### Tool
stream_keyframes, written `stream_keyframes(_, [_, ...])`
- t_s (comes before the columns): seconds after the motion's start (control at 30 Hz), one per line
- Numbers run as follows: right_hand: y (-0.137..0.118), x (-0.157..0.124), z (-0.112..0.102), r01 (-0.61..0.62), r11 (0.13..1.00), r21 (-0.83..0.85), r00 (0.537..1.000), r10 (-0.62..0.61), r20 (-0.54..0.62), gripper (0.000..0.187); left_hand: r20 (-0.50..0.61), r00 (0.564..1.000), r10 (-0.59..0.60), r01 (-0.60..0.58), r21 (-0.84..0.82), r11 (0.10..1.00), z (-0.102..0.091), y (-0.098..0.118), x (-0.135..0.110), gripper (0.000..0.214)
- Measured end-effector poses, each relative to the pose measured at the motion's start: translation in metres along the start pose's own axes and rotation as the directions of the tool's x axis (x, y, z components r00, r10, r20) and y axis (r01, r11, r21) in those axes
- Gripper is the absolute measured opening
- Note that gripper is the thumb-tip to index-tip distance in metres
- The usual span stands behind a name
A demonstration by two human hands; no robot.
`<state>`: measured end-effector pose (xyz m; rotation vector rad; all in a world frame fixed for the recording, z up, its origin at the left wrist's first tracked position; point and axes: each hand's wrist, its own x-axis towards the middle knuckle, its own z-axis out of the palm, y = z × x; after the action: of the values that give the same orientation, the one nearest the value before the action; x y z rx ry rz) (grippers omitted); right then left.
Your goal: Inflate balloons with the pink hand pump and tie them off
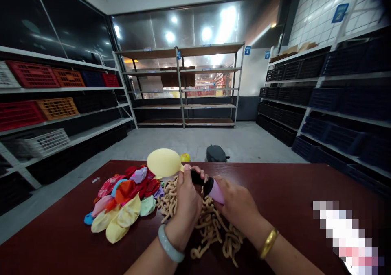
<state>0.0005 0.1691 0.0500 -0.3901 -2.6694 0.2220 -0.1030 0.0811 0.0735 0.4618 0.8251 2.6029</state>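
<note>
A pale yellow balloon [164, 162], swollen with air, points left above the table. Its neck is pinched by my left hand [189, 193], whose fingers also wrap the black end of a balloon pump [216, 191]. Around the pump's light purple body my right hand [236, 199] is closed. Whether the neck sits fully on the nozzle is hidden by my fingers. Beneath both hands spreads a heap of tan, curly strands [214, 226]. Left of it lies a pile of limp balloons [125, 193] in red, yellow, blue, green, pink and purple.
The dark red table [284, 210] spans the foreground, with a blurred-out patch [348, 238] at right. Past its far edge are a dark grey bag-like object [216, 153] and a yellow object [185, 157]. Shelves with crates [58, 108] line the sides; a rack [183, 86] stands behind.
</note>
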Motion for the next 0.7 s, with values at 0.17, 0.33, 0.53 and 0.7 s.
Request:
stream_keyframes(0.17, [0.004, 0.003, -0.003, -0.033, 0.999, -0.039, 0.998, 0.035, 0.044, 0.052, -0.067, 0.981, 0.18, -0.179, 0.029, 0.983, -0.017, 0.035, 0.031, 0.021])
stream_keyframes(0.33, [0.022, 0.006, -0.004, -0.022, 0.999, -0.047, 0.997, 0.026, 0.068, 0.048, -0.163, 0.94, 0.299, -0.298, 0.033, 0.954, -0.041, 0.059, 0.059, 0.023])
stream_keyframes(0.53, [0.026, 0.005, -0.004, -0.086, 0.992, -0.087, 0.995, 0.089, 0.038, 0.04, -0.102, 0.973, 0.209, -0.21, -0.003, 0.978, -0.03, 0.027, 0.04, 0.028])
stream_keyframes(0.7, [0.009, 0.002, -0.004, -0.079, 0.997, -0.005, 0.997, 0.079, 0.021, 0.034, -0.066, 0.996, 0.053, -0.05, 0.054, 0.997, -0.009, -0.01, 0.003, 0.025])
